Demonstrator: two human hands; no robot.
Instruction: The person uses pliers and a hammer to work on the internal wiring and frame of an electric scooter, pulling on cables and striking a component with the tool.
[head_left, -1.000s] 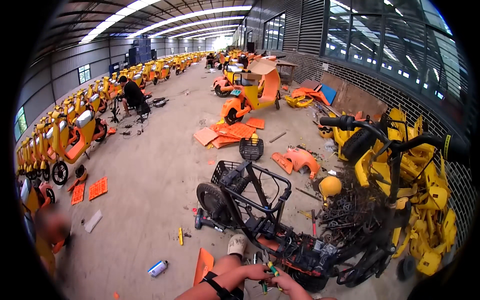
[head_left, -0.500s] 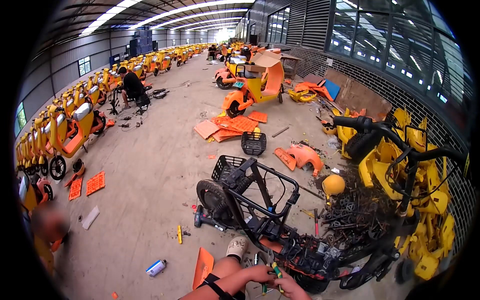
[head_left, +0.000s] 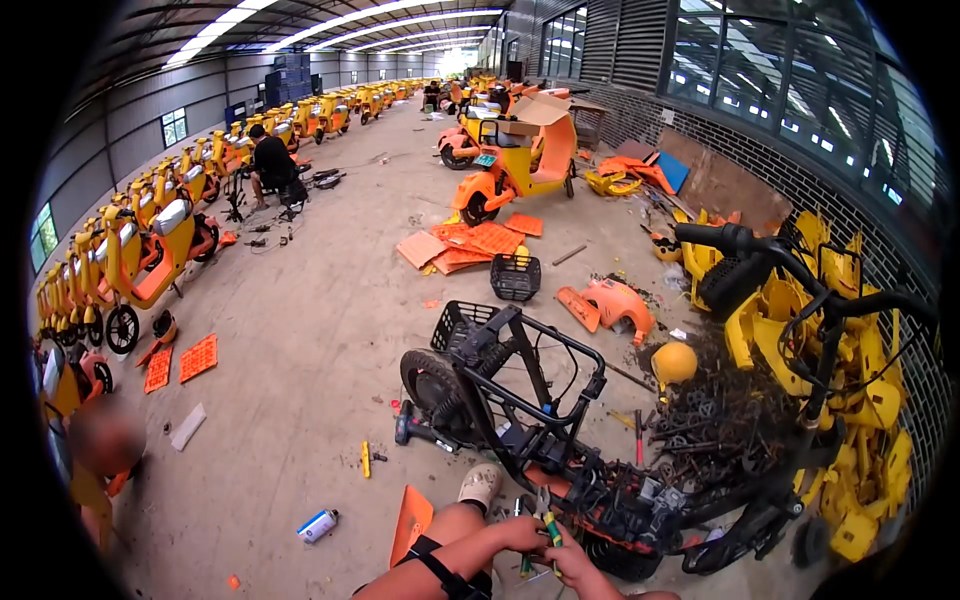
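At the bottom centre, my left hand (head_left: pixel 523 535) is closed beside the frame of a stripped scooter (head_left: pixel 545 405). It seems to grip a slim tool whose green handle (head_left: pixel 525 566) shows below the fingers. My right hand (head_left: pixel 572 562) is wrapped round pliers (head_left: pixel 550 525) with green and yellow handles, their jaws pointing up and away. Both hands are close together, and the fingers partly hide the tools. Just right of them lie the scooter's exposed wiring and black parts (head_left: pixel 640 500). My shoe (head_left: pixel 481 483) rests on the floor by the frame.
A cordless power tool (head_left: pixel 420 430), a yellow tool (head_left: pixel 366 460) and a spray can (head_left: pixel 318 526) lie to the left. Loose metal parts (head_left: pixel 715 425) and yellow panels (head_left: pixel 860 460) are heaped at right. Farther back, a person (head_left: pixel 272 165) sits near rows of scooters.
The view has shifted slightly, so the scene sits a little lower and to the right. Both hands stay near each other; the pliers have tilted a little and remain held.
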